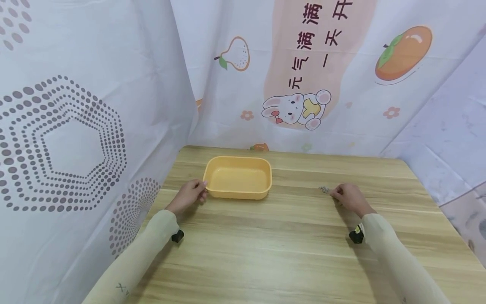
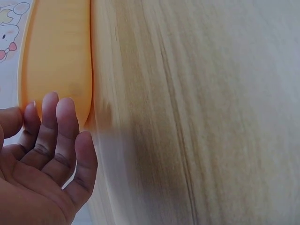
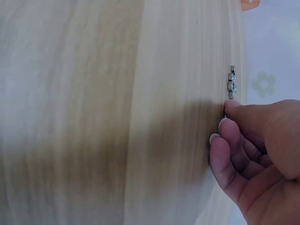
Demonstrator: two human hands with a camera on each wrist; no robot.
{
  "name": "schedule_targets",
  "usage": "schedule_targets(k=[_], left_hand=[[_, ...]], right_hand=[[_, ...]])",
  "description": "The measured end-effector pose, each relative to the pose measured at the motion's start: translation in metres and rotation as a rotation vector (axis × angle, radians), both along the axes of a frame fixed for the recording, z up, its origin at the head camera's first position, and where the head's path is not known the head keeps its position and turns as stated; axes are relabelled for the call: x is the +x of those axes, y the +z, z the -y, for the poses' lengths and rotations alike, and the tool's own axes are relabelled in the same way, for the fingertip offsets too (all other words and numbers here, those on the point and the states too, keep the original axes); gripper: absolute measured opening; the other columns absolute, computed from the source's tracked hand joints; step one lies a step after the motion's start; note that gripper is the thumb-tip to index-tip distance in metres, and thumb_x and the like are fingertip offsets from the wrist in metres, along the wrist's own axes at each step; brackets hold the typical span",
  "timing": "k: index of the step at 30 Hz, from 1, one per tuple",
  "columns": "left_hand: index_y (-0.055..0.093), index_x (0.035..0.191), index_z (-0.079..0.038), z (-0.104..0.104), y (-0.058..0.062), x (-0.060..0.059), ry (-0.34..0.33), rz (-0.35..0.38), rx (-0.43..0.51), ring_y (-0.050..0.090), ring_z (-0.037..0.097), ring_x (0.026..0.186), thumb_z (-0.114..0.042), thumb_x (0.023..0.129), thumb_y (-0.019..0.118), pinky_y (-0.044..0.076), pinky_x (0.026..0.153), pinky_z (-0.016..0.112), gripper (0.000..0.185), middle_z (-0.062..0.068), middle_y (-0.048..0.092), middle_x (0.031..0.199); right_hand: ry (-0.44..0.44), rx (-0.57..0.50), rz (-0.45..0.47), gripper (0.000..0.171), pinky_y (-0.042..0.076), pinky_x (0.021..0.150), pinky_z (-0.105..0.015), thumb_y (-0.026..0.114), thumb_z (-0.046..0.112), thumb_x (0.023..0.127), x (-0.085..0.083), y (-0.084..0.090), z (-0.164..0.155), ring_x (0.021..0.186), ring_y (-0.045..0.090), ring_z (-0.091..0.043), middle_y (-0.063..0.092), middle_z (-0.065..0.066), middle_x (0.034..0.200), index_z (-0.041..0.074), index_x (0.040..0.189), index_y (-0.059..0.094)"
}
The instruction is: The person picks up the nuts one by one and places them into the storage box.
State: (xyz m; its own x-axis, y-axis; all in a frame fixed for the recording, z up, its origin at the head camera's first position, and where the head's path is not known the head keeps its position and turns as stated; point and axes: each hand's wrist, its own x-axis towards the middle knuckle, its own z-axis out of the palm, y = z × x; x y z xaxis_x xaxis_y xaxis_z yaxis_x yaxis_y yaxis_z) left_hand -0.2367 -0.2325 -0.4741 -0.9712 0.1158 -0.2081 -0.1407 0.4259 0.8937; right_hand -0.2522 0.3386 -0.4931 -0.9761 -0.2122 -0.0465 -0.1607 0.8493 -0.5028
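A shallow yellow tray (image 1: 238, 195) stands on the table at its far side. My left hand (image 1: 188, 195) is at the tray's left end and pinches the rim between thumb and index finger. In the left wrist view, the other fingers (image 2: 67, 124) of that hand lie loosely bent beside and below the tray wall. On the right, a small cluster of metal nuts (image 1: 324, 189) lies flat on the wood. My right hand (image 1: 350, 197) is bent down at the edge of that cluster, its thumb (image 3: 243, 114) close against the nuts (image 3: 232, 84). Whether a nut sits between its fingertips is hidden.
The wood-grain table (image 1: 262, 249) stretches between the hands and toward the body. A printed curtain (image 1: 235, 109) hangs along the table's back edge, and another patterned curtain (image 1: 152, 105) closes off the left side. Each wrist carries a small black camera (image 1: 356, 234).
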Motion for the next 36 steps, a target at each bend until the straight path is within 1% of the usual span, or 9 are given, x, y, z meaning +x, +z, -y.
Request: schedule_targets(k=[4,8,11,15,18,23,28,36], left_hand=[[0.060,0.110,0.003,0.000,0.000,-0.001,0.005,0.000,0.004,0.065,0.023,0.078,-0.035,0.111,0.047,0.059,0.075,0.036,0.040,0.017,0.067,0.095],[0.060,0.108,0.003,-0.001,0.000,-0.001,0.003,-0.011,0.007,0.064,0.021,0.076,-0.034,0.112,0.045,0.059,0.074,0.035,0.040,0.016,0.067,0.093],[0.059,0.107,0.003,-0.001,-0.002,0.000,0.004,-0.016,0.014,0.064,0.020,0.075,-0.033,0.113,0.043,0.058,0.073,0.034,0.040,0.016,0.067,0.092],[0.059,0.108,0.004,-0.001,-0.003,0.001,0.007,-0.014,0.024,0.064,0.020,0.075,-0.032,0.113,0.043,0.058,0.073,0.033,0.040,0.017,0.067,0.093],[0.060,0.107,0.004,-0.001,-0.003,0.002,0.009,-0.018,0.028,0.064,0.020,0.075,-0.031,0.113,0.043,0.059,0.072,0.032,0.039,0.017,0.067,0.094],[0.061,0.108,0.004,-0.001,-0.004,0.001,0.010,-0.026,0.037,0.064,0.020,0.076,-0.030,0.113,0.044,0.059,0.072,0.031,0.038,0.015,0.067,0.094],[0.061,0.108,0.004,-0.001,-0.004,0.002,0.011,-0.026,0.051,0.064,0.020,0.076,-0.030,0.112,0.045,0.058,0.072,0.031,0.037,0.014,0.066,0.093],[0.062,0.107,0.003,-0.001,-0.003,0.002,0.015,-0.030,0.054,0.062,0.018,0.073,-0.031,0.112,0.046,0.057,0.069,0.030,0.038,0.011,0.065,0.090]], right_hand=[[0.005,0.019,-0.015,0.025,0.057,0.062,-0.033,0.063,0.015,0.103,0.000,0.000,-0.002,0.073,0.065,-0.020,0.072,-0.018,0.092,-0.009,0.100,0.070],[-0.002,0.027,-0.011,0.024,0.055,0.060,-0.032,0.062,0.015,0.103,0.002,-0.001,-0.003,0.072,0.063,-0.019,0.071,-0.014,0.088,-0.008,0.100,0.069],[-0.010,0.021,-0.010,0.023,0.053,0.058,-0.032,0.061,0.015,0.103,0.003,-0.003,-0.003,0.069,0.060,-0.017,0.069,-0.009,0.083,-0.006,0.099,0.070],[-0.016,0.012,-0.011,0.020,0.052,0.057,-0.031,0.062,0.014,0.103,0.003,-0.006,-0.002,0.068,0.060,-0.016,0.068,-0.006,0.081,-0.004,0.097,0.069],[-0.022,0.007,-0.005,0.020,0.052,0.058,-0.031,0.062,0.014,0.103,0.004,-0.005,-0.001,0.069,0.061,-0.016,0.068,-0.006,0.082,-0.004,0.098,0.069],[-0.024,-0.016,0.002,0.019,0.054,0.061,-0.031,0.063,0.015,0.103,0.005,0.001,0.003,0.071,0.062,-0.017,0.070,-0.008,0.086,-0.003,0.099,0.069],[-0.023,-0.034,-0.016,0.016,0.053,0.061,-0.031,0.062,0.012,0.102,0.007,0.008,0.009,0.071,0.061,-0.016,0.070,-0.007,0.086,-0.001,0.098,0.070],[-0.034,-0.067,-0.032,0.016,0.054,0.060,-0.029,0.062,0.014,0.102,0.005,0.007,0.012,0.073,0.062,-0.016,0.071,-0.008,0.088,0.001,0.097,0.070]])
